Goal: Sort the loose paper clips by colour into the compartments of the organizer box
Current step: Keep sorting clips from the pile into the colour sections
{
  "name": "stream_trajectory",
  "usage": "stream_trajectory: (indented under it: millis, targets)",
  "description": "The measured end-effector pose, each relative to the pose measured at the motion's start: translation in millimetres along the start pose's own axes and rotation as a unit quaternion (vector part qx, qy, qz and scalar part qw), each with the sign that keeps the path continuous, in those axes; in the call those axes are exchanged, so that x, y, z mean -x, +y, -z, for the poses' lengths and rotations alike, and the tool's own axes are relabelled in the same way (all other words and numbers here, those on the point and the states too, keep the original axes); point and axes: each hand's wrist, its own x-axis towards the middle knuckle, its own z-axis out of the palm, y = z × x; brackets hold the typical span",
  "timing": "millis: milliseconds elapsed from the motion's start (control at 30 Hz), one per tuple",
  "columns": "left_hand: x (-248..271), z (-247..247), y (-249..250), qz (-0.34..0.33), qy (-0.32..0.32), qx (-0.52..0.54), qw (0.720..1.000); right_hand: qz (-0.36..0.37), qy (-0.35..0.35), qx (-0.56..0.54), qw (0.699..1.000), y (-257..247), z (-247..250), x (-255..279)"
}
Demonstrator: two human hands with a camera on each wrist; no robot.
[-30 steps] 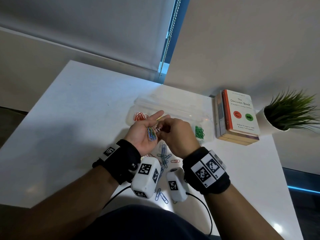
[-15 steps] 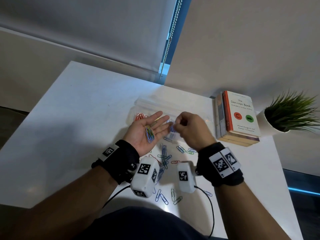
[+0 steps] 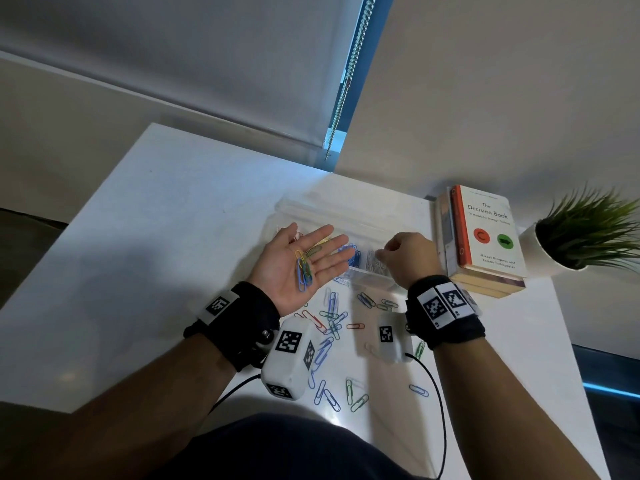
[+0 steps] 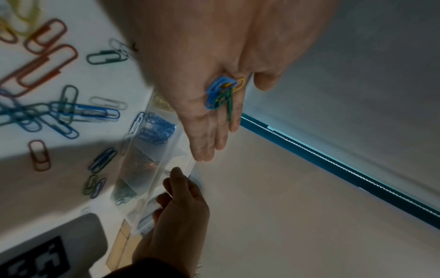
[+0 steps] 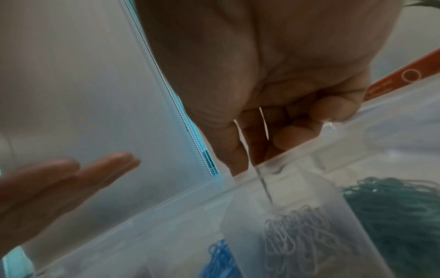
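My left hand (image 3: 311,251) lies open, palm up, just in front of the clear organizer box (image 3: 369,278). A small bunch of blue, green and yellow clips (image 3: 303,271) rests on its palm, also seen in the left wrist view (image 4: 222,94). My right hand (image 3: 384,252) hovers over the box with curled fingers. In the right wrist view it (image 5: 262,131) pinches one white clip (image 5: 263,180) that hangs down above the white-clip compartment (image 5: 297,235). Blue clips (image 5: 221,259) fill the compartment to the left, green ones (image 5: 393,206) the one to the right.
Loose clips (image 3: 332,317) in blue, green, red and white are scattered on the white table between my wrists and toward me. A stack of books (image 3: 485,233) and a potted plant (image 3: 588,233) stand right of the box. The wall is just behind.
My right hand has left the left palm and moved right, over the box, with a white clip. The left hand stays palm up with its bunch.
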Motion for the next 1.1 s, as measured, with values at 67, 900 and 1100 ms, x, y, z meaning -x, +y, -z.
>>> stream_trajectory:
  millis: [67, 900, 1100]
  targets:
    - [1, -1, 0, 0.009, -0.005, -0.010, 1.000, 0.051, 0.030, -0.032, 0.998, -7, 8, 10]
    - [3, 4, 0, -0.021, 0.014, -0.046, 0.999, 0.205, -0.090, -0.070, 0.972, -73, -21, 73]
    - [3, 4, 2, -0.031, 0.021, -0.055, 0.998, 0.196, -0.076, -0.050, 0.976, -78, -26, 74]
